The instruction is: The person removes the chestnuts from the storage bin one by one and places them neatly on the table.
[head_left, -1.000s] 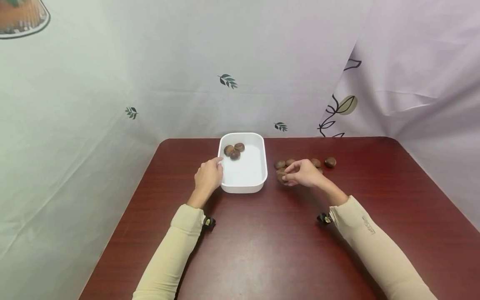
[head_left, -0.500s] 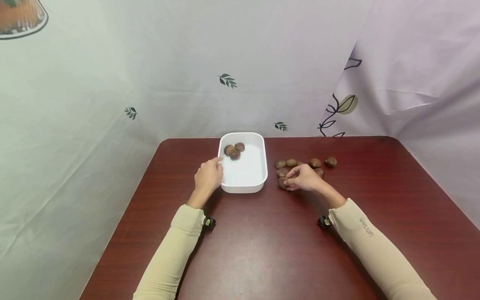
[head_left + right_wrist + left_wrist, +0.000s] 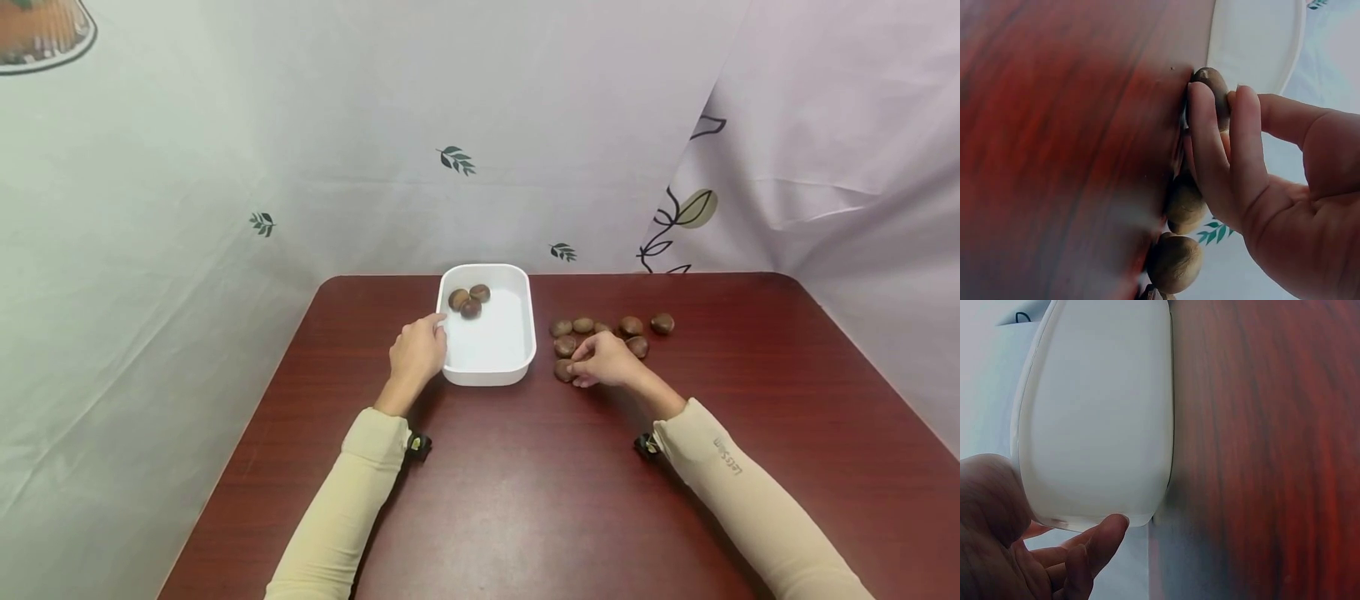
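A white rectangular tray (image 3: 487, 342) stands near the table's far edge with several chestnuts (image 3: 470, 309) grouped in its far left part. My left hand (image 3: 417, 350) grips the tray's left side; in the left wrist view its fingers (image 3: 1107, 540) curl at the tray's edge. To the right of the tray, my right hand (image 3: 609, 360) pinches a chestnut (image 3: 562, 371) between thumb and fingertips, low at the tabletop. The right wrist view has that chestnut (image 3: 1213, 87) partly covered by the fingers. One more chestnut (image 3: 565, 346) lies just beyond it, apart from the fingertips.
More loose chestnuts (image 3: 631, 326) lie beyond and beside the right hand, one (image 3: 662, 323) farthest right. The dark red wooden table (image 3: 495, 483) ends at a pale fabric backdrop (image 3: 360, 183) with leaf prints.
My right hand has moved slightly toward me with the pinched chestnut and now is lower, uncovering chestnuts behind it. The left hand and tray have stayed put.
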### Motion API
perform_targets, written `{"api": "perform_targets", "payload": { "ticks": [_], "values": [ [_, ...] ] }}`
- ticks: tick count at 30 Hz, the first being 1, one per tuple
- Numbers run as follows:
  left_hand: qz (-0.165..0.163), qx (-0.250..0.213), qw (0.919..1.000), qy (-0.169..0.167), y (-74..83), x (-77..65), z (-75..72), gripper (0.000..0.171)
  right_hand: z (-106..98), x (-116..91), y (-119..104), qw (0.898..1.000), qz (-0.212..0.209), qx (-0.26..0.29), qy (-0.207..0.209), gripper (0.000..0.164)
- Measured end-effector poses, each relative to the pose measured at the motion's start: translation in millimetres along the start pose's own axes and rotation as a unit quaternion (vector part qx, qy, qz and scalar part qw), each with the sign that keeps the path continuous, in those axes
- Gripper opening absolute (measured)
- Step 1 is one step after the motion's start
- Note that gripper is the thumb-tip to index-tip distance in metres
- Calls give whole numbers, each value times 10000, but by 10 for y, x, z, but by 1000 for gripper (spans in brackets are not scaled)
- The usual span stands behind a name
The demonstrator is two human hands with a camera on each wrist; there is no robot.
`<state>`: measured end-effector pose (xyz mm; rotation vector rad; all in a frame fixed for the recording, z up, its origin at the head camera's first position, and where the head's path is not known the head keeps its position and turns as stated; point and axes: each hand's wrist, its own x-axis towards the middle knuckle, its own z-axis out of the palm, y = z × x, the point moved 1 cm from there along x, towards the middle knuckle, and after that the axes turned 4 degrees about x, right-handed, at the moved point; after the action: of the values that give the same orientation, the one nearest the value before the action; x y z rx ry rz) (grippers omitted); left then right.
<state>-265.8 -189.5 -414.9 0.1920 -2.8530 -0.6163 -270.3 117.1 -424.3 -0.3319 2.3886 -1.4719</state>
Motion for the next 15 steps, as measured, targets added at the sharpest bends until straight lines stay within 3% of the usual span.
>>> {"api": "perform_targets", "payload": {
  "ticks": [6,10,15],
  "values": [
    [-23,-10,10000,-16,2,-6,-4,34,-10,-30,-74,9982,151,-498,285,15],
    [-23,-28,10000,-7,3,-12,-10,34,-46,-64,-187,9918,253,-1099,608,18],
    [-14,-24,10000,23,2,-12,-12,33,-64,-73,-340,9873,110,-1418,713,24]
  ]
}}
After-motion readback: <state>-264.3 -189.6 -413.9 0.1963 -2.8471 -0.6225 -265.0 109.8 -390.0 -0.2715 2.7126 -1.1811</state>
